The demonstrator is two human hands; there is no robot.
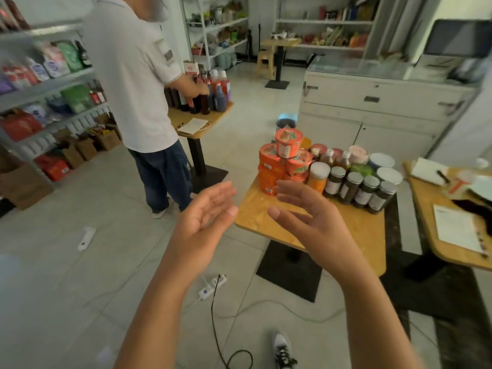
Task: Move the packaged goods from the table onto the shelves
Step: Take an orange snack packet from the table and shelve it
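A stack of orange noodle cups (285, 161) stands at the far left of a small wooden table (346, 235). Beside it are dark-lidded jars (359, 189), an orange jar (318, 175), sauce bottles (336, 158) and white-lidded tubs (386, 169). My left hand (205, 217) is open, palm inward, hovering just left of the table's near corner. My right hand (306, 217) is open above the table's front, fingertips close to the lowest noodle cups without touching them. Shelves (48, 86) with bagged goods stand at the left.
A person in a white shirt (138, 75) stands at another table with bottles (210, 91), between me and the left shelves. A power strip and cables (213, 284) lie on the floor. A white counter (372, 107) stands behind; a second table with papers (452, 222) is right.
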